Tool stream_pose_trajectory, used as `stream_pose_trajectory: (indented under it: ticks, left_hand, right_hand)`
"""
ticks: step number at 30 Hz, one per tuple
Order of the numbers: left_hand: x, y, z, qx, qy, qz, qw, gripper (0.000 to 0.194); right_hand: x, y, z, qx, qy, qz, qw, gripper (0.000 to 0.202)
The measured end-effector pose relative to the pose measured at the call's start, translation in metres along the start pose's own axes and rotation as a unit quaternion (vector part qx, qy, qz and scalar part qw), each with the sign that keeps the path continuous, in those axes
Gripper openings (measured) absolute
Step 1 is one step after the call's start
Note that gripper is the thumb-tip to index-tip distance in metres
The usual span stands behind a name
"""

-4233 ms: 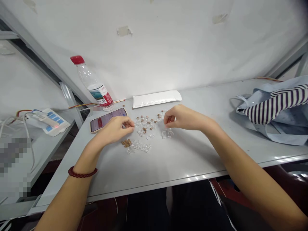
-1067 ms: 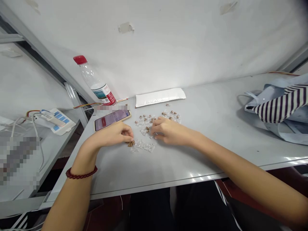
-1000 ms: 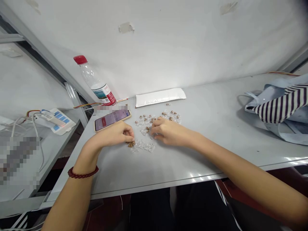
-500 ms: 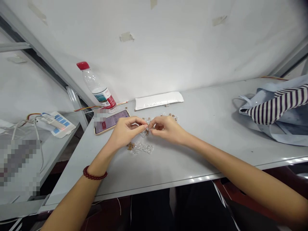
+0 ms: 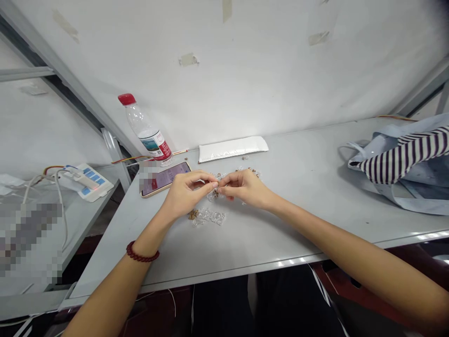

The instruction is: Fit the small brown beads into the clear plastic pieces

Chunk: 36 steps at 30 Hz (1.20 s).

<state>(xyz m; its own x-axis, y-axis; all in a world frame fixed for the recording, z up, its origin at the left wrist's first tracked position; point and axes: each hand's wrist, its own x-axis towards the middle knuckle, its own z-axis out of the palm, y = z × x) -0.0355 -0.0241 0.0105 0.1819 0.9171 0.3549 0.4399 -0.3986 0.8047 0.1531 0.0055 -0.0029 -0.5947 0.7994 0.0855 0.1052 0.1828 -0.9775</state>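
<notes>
My left hand [image 5: 191, 189] and my right hand [image 5: 243, 187] meet fingertip to fingertip over the grey table. Each is closed in a pinch of thumb and finger; whatever they pinch is too small to make out. Beneath and behind the fingers lie small clear and brown pieces [image 5: 214, 195], partly hidden by the hands. Closer to me is a cluster of clear plastic pieces [image 5: 212, 216], with several tan-brown pieces [image 5: 192, 214] at its left end. A dark red beaded bracelet [image 5: 142, 255] circles my left wrist.
A phone [image 5: 164, 179] lies left of my hands, and a red-capped bottle [image 5: 149, 133] stands behind it. Along the wall rests a flat white packet [image 5: 233, 149]. A striped cloth bag [image 5: 396, 164] sits at the right. A power strip [image 5: 93, 182] is at far left.
The view has shifted slightly. Both hands stay pinched together in the same spot, with only small finger movements; the pieces on the table look much the same.
</notes>
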Motion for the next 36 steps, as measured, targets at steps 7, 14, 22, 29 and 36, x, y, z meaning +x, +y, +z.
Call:
stream_pose_trajectory:
  ticks: [7, 14, 22, 29, 36]
  left_hand:
    - [0.000, 0.005, 0.000, 0.013, 0.005, -0.019, 1.000, 0.007]
    - [-0.001, 0.008, -0.002, 0.030, -0.040, 0.004, 0.999, 0.011]
    - [-0.004, 0.005, 0.010, 0.149, -0.004, 0.090, 0.985, 0.027]
    - [-0.003, 0.000, 0.009, 0.197, 0.013, 0.136, 0.971, 0.017]
    - [0.005, -0.024, 0.006, 0.264, -0.043, 0.076, 0.961, 0.022]
  right_hand:
    - [-0.001, -0.002, -0.002, 0.007, 0.007, 0.007, 1.000, 0.012]
    - [0.000, -0.001, -0.003, 0.023, 0.003, 0.018, 1.000, 0.014]
    - [0.003, 0.005, -0.006, 0.071, 0.013, 0.023, 0.997, 0.018]
    - [0.003, 0.001, -0.008, -0.036, 0.006, 0.015, 0.999, 0.026]
    - [0.001, -0.011, -0.039, -0.282, -0.055, -0.028, 0.957, 0.007]
